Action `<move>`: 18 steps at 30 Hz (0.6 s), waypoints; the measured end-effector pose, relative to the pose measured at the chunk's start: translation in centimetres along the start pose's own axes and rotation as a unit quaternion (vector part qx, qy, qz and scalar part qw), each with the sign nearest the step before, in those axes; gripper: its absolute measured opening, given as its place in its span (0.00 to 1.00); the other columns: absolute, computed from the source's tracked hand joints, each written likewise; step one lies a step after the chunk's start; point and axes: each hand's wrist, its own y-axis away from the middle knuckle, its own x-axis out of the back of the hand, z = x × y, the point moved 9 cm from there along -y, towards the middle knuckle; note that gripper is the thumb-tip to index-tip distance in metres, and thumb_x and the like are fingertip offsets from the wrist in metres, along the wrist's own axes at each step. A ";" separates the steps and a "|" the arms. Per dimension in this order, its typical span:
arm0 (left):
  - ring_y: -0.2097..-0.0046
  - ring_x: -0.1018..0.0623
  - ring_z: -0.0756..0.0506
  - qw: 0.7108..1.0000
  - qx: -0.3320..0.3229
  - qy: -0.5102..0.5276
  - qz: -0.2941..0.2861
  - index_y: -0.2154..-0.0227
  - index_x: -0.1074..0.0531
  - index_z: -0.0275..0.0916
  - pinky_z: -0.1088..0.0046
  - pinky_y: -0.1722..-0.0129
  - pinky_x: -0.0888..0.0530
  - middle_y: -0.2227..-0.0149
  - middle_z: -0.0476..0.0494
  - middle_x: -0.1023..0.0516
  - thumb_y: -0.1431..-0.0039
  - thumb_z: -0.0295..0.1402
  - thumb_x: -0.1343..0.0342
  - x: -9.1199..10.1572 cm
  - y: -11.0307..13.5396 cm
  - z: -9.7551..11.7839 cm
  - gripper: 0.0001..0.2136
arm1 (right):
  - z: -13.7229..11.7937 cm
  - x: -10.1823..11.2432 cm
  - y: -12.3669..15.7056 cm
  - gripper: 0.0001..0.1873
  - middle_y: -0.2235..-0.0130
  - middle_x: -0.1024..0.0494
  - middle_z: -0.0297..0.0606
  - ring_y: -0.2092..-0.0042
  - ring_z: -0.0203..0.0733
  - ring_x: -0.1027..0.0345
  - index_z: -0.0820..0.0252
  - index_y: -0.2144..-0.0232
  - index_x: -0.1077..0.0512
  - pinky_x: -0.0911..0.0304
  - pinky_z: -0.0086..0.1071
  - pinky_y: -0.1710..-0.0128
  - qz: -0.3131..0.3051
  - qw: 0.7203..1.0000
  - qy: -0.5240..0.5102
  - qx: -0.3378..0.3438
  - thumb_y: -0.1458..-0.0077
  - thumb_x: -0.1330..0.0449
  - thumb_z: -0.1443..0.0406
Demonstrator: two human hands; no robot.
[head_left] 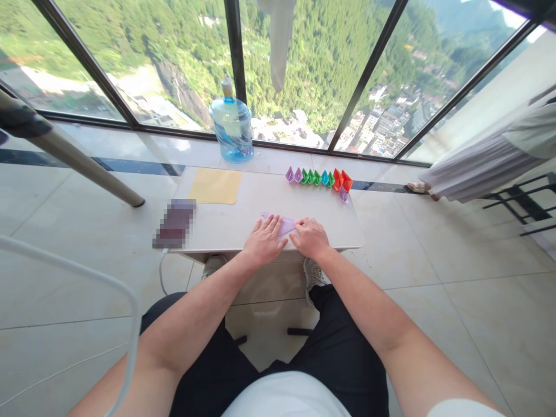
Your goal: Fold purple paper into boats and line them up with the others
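A folded piece of light purple paper (286, 225) lies on the low white table (243, 229) near its front edge. My left hand (264, 239) rests on the paper's left part, palm down with the fingers stretched out. At the paper's right end my right hand (311, 237) has its fingers curled, thumb and forefinger closed on the tip. Part of the paper is hidden under both hands. Behind them stands a row of folded paper boats (310, 177) in purple, green, blue and red. One more purple boat (343, 195) sits at the row's right end.
Yellow paper (216, 186) lies at the table's back left, and a pixelated flat object (175, 223) overlaps the left edge. A blue water jug (231, 128) stands behind the table by the windows. A person in a pale skirt (473, 165) is at the right.
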 end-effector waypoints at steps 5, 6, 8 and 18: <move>0.26 0.49 0.35 0.999 0.032 -0.004 -0.018 0.29 0.47 0.32 0.49 0.29 0.51 0.27 0.33 0.47 0.30 0.49 0.59 -0.7 0.2 -1.3 0.34 | 2.2 0.3 0.4 0.22 0.47 0.23 0.48 0.45 0.52 0.33 0.60 0.48 0.22 0.38 0.41 0.44 0.006 0.999 -0.023 -0.040 0.36 0.44 0.54; 0.26 0.49 0.35 0.999 0.035 -0.003 -0.015 0.29 0.46 0.33 0.49 0.29 0.51 0.27 0.33 0.47 0.31 0.49 0.58 -0.5 0.1 -1.5 0.34 | 2.4 0.2 0.2 0.21 0.48 0.23 0.48 0.46 0.51 0.32 0.60 0.50 0.21 0.38 0.40 0.44 0.004 0.998 -0.027 -0.053 0.36 0.44 0.55; 0.26 0.46 0.35 0.999 0.032 0.001 -0.004 0.30 0.43 0.37 0.47 0.29 0.52 0.28 0.34 0.44 0.30 0.48 0.58 -0.1 0.0 -1.7 0.31 | 2.6 0.2 -0.6 0.19 0.49 0.22 0.49 0.47 0.49 0.30 0.62 0.52 0.20 0.37 0.38 0.44 0.006 0.996 -0.039 -0.083 0.36 0.44 0.57; 0.34 0.32 0.35 0.997 0.018 -0.001 0.073 0.40 0.29 0.36 0.51 0.34 0.36 0.38 0.31 0.27 0.33 0.31 0.56 1.5 -1.5 -2.8 0.22 | 0.2 -0.7 -5.0 0.14 0.53 0.19 0.45 0.50 0.46 0.28 0.58 0.54 0.22 0.37 0.37 0.48 -0.010 0.988 -0.106 -0.110 0.37 0.42 0.59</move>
